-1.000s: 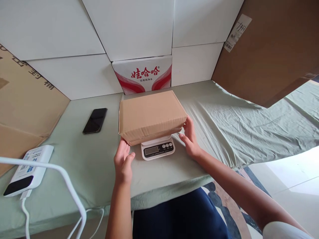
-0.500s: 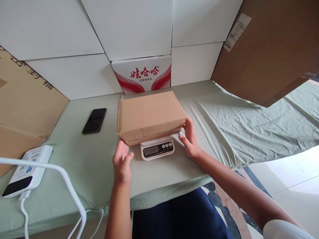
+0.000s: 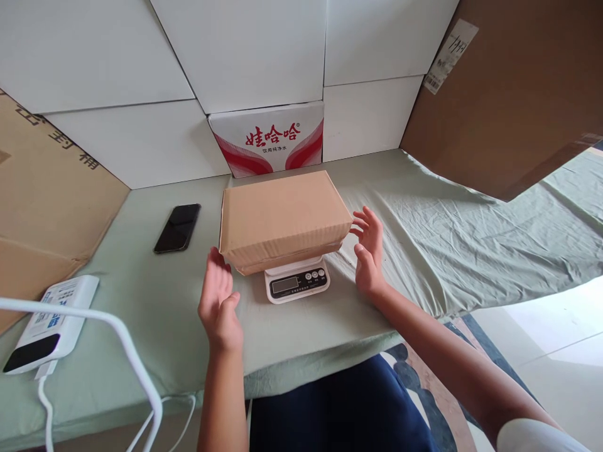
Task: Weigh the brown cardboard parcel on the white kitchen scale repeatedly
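A brown box (image 3: 285, 216) sits on a small white scale (image 3: 298, 285) near the middle of a table spread with green cloth (image 3: 181, 320). The box overhangs the scale at both ends and hides the platform; only the front panel, with its display and three round buttons, shows below the near edge. No figure on the display can be made out. The box appears to be carried by the scale alone, which would explain why neither hand grips it.

The left hand (image 3: 220, 307) stands open at the near left corner, palm turned inward, thumb apart from the fingers. The right hand (image 3: 370, 251) is likewise open at the right end, fingers spread and slightly curled. Both are clamped on nothing; whether a fingertip brushes the cardboard, I cannot tell. Set on either side like this, they look placed to steady the box should it tip, since it is much wider than its support.

A dark phone (image 3: 178, 228) lies to the left, well apart from the box. Behind stands a red-and-white carton (image 3: 273, 141), and large brown cardboard (image 3: 509, 94) closes in the right side, perhaps as a screen around the workspace
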A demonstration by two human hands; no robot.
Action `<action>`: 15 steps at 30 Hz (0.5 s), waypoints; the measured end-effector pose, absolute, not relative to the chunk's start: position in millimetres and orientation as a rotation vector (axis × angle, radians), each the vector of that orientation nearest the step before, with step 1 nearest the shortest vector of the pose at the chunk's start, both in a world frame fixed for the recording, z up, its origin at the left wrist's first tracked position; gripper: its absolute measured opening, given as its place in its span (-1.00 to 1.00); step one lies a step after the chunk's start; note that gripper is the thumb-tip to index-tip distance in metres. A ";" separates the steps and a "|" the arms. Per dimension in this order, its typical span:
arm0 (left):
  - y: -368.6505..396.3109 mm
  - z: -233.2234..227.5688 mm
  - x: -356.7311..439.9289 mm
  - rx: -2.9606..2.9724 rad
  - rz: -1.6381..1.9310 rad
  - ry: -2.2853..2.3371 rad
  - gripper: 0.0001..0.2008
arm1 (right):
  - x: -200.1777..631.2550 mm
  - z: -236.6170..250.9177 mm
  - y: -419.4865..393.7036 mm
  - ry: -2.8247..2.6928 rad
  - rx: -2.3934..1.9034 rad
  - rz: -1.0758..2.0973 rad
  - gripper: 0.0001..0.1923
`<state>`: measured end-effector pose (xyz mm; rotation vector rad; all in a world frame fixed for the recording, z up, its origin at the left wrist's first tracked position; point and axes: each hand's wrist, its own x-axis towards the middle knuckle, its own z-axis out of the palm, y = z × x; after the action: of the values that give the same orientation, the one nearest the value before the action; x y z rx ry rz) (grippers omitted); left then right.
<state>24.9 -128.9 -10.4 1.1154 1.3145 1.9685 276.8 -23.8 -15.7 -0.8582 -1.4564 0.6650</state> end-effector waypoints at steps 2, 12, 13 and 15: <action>-128.9 -10.8 25.3 1.124 1.953 1.342 -0.18 | 276.7 -15.6 -23.7 -1.452 -0.873 0.663 -0.30; -129.6 -24.2 22.0 1.087 1.772 1.394 -0.24 | 276.8 -14.2 -25.4 -1.525 -0.843 0.705 -0.32; -130.0 -25.5 21.8 1.087 1.770 1.398 -0.23 | 276.8 -13.9 -26.0 -1.544 -0.832 0.729 -0.32; -130.1 -26.7 21.3 1.085 1.782 1.401 -0.23 | 277.0 -13.1 -27.1 -1.578 -0.812 0.779 -0.30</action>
<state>21.3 -130.1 -26.7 1.0848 1.4006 1.7819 277.0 -27.1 -13.1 -0.8123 -1.5775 0.7792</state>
